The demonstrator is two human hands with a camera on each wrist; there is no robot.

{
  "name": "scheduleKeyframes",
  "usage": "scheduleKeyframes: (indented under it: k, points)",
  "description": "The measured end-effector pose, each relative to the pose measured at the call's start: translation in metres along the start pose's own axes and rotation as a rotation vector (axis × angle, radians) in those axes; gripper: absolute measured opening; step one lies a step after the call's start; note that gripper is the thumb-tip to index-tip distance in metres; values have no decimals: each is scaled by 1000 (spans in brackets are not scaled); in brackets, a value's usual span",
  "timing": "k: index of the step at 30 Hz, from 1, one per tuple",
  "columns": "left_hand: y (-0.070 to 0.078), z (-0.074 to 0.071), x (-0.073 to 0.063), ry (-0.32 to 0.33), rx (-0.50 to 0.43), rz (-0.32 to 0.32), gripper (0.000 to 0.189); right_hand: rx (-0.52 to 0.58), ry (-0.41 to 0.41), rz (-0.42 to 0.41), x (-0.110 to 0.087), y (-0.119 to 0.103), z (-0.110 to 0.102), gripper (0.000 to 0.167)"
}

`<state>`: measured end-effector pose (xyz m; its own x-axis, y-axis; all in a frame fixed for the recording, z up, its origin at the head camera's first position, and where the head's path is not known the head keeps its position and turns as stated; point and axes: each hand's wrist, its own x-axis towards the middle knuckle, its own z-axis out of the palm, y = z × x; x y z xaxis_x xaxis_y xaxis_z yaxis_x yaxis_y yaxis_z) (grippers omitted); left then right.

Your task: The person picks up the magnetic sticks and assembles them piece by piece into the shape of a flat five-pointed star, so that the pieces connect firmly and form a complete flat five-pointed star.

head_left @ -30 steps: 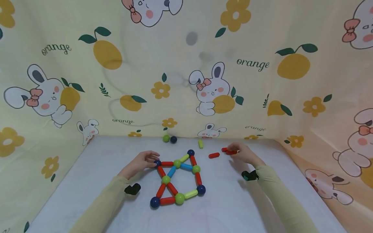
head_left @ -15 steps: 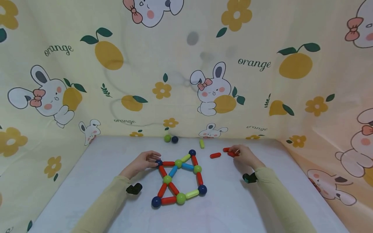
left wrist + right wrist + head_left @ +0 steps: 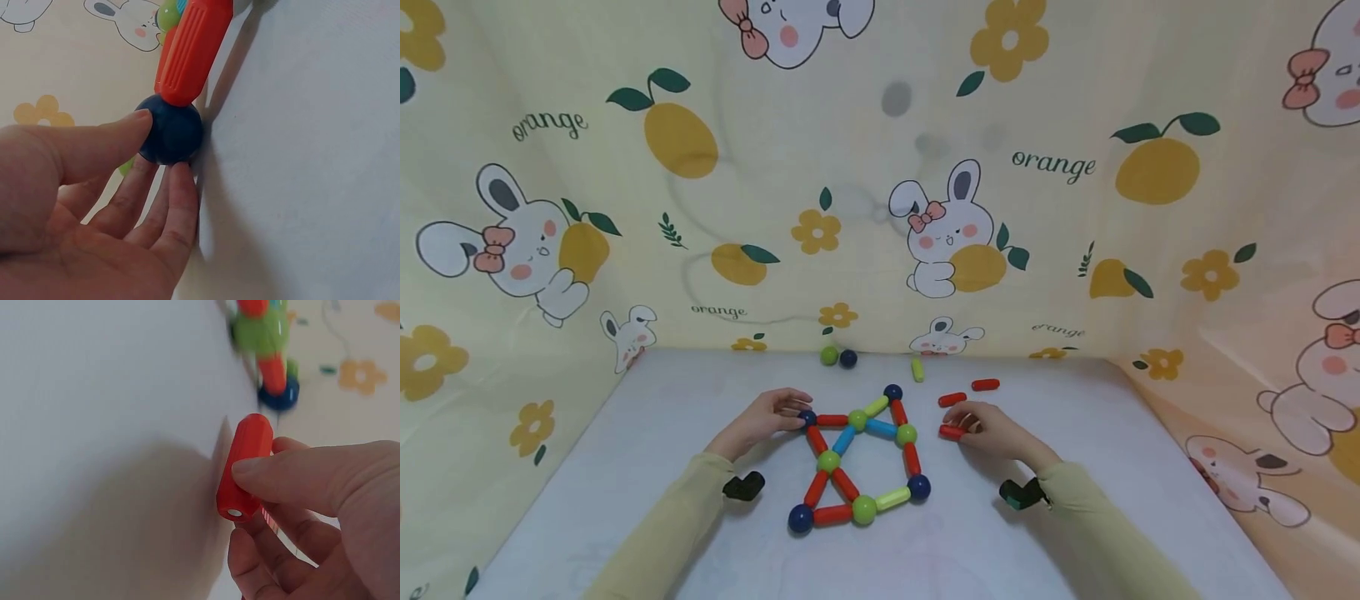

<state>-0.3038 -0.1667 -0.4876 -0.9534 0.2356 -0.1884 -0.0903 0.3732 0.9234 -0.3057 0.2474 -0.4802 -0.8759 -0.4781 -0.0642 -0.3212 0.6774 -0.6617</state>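
On the table lies a flat frame of magnetic rods and balls, with red, blue and light green rods joined by green balls (image 3: 828,462) and dark blue balls (image 3: 801,518). My left hand (image 3: 767,421) pinches the dark blue ball (image 3: 172,131) at the frame's far left corner between thumb and fingers; two red rods meet that ball. To the right of the frame, my right hand (image 3: 996,432) holds a loose red rod (image 3: 247,465), thumb on one side and fingers on the other. A pale magnet tip shows at the rod's near end. The held rod is apart from the frame.
Two loose red rods (image 3: 986,385) lie beyond my right hand, and a light green rod (image 3: 917,370) is near the back edge. A loose green ball (image 3: 829,356) and a dark blue ball (image 3: 848,359) sit by the patterned cloth backdrop (image 3: 850,250).
My right hand has brought one red rod from the back right group leftward and nearer, toward the frame's right side. The left hand stays on its ball.
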Motion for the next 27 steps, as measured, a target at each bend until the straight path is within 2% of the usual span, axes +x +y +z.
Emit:
scheduleKeyframes:
  k: [6,13,19,22,27]
  points:
    - [0,1,0,7,-2,3,37,61,-35,-42,4,-20,16,30]
    - [-1,-1,1,-6,-10,18,37,83,-23,-26,8,-28,26,27]
    - [-1,-1,0,-7,-19,15,36,131,-53,-54,9,-22,12,30]
    - [-1,0,0,-2,-18,6,37,160,-19,-48,13,-18,2,32]
    - [-2,0,0,9,-22,-4,36,108,53,-15,22,-9,-8,33]
